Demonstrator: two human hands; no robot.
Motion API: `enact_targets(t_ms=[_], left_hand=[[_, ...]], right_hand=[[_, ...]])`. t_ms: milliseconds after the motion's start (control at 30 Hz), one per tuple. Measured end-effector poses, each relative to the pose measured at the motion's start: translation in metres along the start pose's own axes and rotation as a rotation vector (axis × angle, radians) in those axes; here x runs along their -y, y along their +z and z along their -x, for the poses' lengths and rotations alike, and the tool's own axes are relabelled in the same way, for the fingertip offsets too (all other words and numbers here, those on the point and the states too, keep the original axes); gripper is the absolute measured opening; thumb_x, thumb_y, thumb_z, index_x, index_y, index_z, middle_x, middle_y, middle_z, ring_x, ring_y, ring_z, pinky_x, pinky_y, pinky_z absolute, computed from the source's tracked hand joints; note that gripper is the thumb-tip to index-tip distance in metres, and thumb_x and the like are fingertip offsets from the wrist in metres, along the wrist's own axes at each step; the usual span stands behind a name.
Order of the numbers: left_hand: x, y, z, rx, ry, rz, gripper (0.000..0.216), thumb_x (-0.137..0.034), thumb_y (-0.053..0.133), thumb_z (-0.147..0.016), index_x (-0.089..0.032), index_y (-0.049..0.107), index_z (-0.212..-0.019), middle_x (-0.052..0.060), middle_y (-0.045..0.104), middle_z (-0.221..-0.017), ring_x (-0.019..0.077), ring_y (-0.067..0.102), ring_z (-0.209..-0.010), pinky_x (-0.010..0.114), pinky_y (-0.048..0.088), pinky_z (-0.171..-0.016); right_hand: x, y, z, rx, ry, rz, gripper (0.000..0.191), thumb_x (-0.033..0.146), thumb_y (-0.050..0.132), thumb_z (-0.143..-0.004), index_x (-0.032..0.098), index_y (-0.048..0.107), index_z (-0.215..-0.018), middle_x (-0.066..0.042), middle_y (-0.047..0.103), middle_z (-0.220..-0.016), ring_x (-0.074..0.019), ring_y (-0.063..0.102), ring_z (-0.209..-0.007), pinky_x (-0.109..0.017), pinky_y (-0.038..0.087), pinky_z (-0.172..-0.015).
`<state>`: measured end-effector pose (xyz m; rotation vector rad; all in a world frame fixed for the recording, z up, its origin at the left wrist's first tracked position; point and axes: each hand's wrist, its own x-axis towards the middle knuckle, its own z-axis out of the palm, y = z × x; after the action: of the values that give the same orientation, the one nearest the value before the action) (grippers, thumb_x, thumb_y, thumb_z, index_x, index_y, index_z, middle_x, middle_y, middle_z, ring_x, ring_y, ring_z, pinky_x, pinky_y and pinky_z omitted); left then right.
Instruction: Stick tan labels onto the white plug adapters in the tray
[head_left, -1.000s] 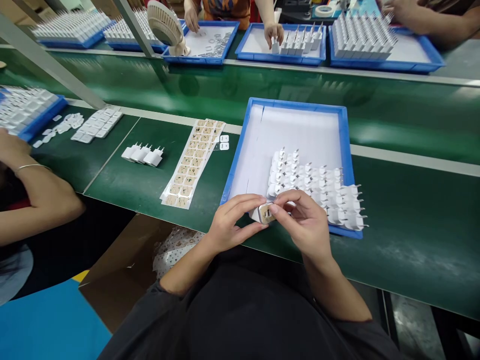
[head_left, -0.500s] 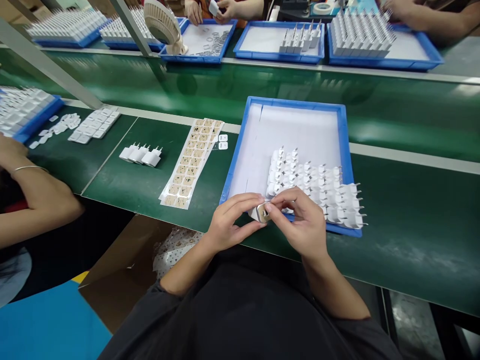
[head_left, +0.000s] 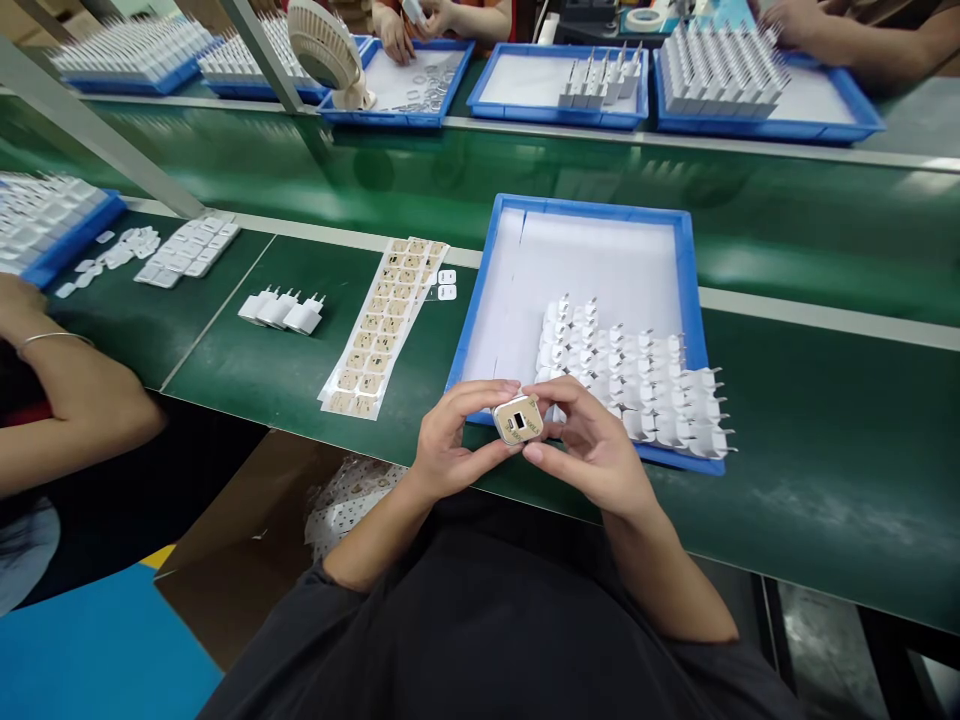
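Observation:
Between my two hands is a white USB charger (head_left: 517,421), its port face turned up toward me with a tan adhesive sticker around the openings. My left hand (head_left: 454,440) grips it from the left, thumb below and fingers above. On the other side, my right hand (head_left: 600,445) has its thumb and fingertips closed at the charger's right edge. Behind my hands, a blue-rimmed tray (head_left: 589,207) holds rows of white chargers (head_left: 645,385) with their pins up. Left of the tray lie sheets of tan stickers (head_left: 382,330) with cut-outs.
Three white plug chargers (head_left: 282,310) lie on the green bench (head_left: 225,365). A co-worker's arm (head_left: 82,400) rests at the left, near white caps (head_left: 191,248). Across the green conveyor (head_left: 420,165) stand more trays and a small fan (head_left: 330,50). An open cardboard box (head_left: 225,550) sits below the bench.
My right thumb has moved off the charger's face to its lower right edge, so the stickered face now shows fully. Across the conveyor, a co-worker's hands have shifted slightly.

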<state>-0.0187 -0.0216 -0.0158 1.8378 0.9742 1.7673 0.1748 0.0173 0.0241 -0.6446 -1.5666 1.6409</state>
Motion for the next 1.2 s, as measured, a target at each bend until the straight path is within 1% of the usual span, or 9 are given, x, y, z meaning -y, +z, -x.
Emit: enact_targets(t_ms=[167,300,433,600,700,867,967,1067,1200], left_hand=[[0.000,0.000,-0.001,0.004,0.004,-0.009,0.052,-0.021,0.082,-0.087,-0.024,0.064,-0.136,0.011,0.073,-0.125,0.0248,0.072,-0.119,0.039,0.063,-0.100],[-0.001,0.000,-0.001,0.013,0.015,-0.008,0.054,-0.017,0.083,-0.085,-0.022,0.064,-0.136,0.011,0.072,-0.125,0.0241,0.071,-0.121,0.038,0.062,-0.103],[-0.002,0.001,-0.003,0.026,0.031,-0.068,0.053,-0.019,0.082,-0.087,-0.024,0.063,-0.136,0.010,0.073,-0.125,0.0245,0.072,-0.120,0.041,0.062,-0.103],[-0.005,0.005,-0.008,0.023,0.142,-0.131,0.048,-0.016,0.078,-0.090,-0.023,0.064,-0.135,0.009,0.076,-0.120,0.0241,0.074,-0.118,0.042,0.064,-0.103],[-0.005,0.007,-0.009,0.027,0.155,-0.134,0.049,-0.014,0.079,-0.089,-0.023,0.063,-0.136,0.009,0.076,-0.122,0.0233,0.075,-0.118,0.042,0.064,-0.104],[-0.001,0.009,-0.002,-0.021,0.126,-0.092,0.054,-0.019,0.085,-0.085,-0.022,0.064,-0.135,0.008,0.076,-0.119,0.0220,0.075,-0.116,0.039,0.065,-0.103],[0.002,0.010,0.002,-0.067,0.110,-0.060,0.053,-0.019,0.086,-0.084,-0.022,0.065,-0.133,0.008,0.075,-0.120,0.0224,0.075,-0.116,0.042,0.064,-0.104],[0.005,0.011,0.006,-0.108,0.093,-0.057,0.053,-0.021,0.085,-0.085,-0.024,0.065,-0.133,0.007,0.075,-0.118,0.0234,0.076,-0.115,0.043,0.065,-0.104],[0.008,0.015,0.009,-0.131,0.078,-0.052,0.048,-0.024,0.082,-0.088,-0.025,0.064,-0.133,0.009,0.074,-0.117,0.0250,0.076,-0.115,0.044,0.066,-0.101]], right_hand=[[-0.001,0.000,0.000,0.003,0.000,0.004,0.041,0.027,0.079,-0.091,0.040,0.069,-0.128,-0.004,0.057,-0.115,-0.0208,0.058,-0.104,-0.029,0.061,-0.075],[-0.001,0.000,0.000,-0.006,-0.009,0.020,0.035,0.027,0.075,-0.094,0.035,0.069,-0.127,-0.005,0.057,-0.113,-0.0206,0.059,-0.102,-0.030,0.061,-0.075],[0.000,0.007,-0.002,-0.093,-0.040,0.111,0.025,0.023,0.072,-0.093,0.031,0.068,-0.116,-0.003,0.057,-0.104,-0.0181,0.058,-0.093,-0.027,0.058,-0.070],[-0.003,0.022,-0.006,-0.209,-0.052,0.195,0.029,0.018,0.077,-0.082,0.028,0.061,-0.105,0.000,0.051,-0.093,-0.0146,0.054,-0.077,-0.024,0.052,-0.058],[-0.008,0.026,-0.007,-0.240,-0.071,0.142,0.026,0.022,0.078,-0.083,0.027,0.059,-0.100,0.003,0.047,-0.086,-0.0126,0.050,-0.069,-0.024,0.048,-0.055],[-0.012,0.026,-0.010,-0.231,-0.089,-0.081,0.009,0.030,0.071,-0.095,0.026,0.063,-0.096,0.003,0.047,-0.081,-0.0115,0.051,-0.063,-0.025,0.049,-0.054],[-0.012,0.021,-0.010,-0.179,-0.022,-0.135,0.014,0.039,0.068,-0.097,0.025,0.066,-0.100,0.001,0.053,-0.084,-0.0136,0.056,-0.066,-0.027,0.053,-0.054],[-0.013,0.017,-0.007,-0.129,0.041,-0.142,0.024,0.044,0.071,-0.094,0.026,0.069,-0.110,-0.001,0.055,-0.091,-0.0163,0.057,-0.074,-0.029,0.057,-0.058],[-0.014,0.017,-0.004,-0.145,-0.020,-0.083,0.029,0.037,0.078,-0.088,0.027,0.070,-0.114,-0.002,0.054,-0.095,-0.0172,0.055,-0.085,-0.030,0.057,-0.071]])
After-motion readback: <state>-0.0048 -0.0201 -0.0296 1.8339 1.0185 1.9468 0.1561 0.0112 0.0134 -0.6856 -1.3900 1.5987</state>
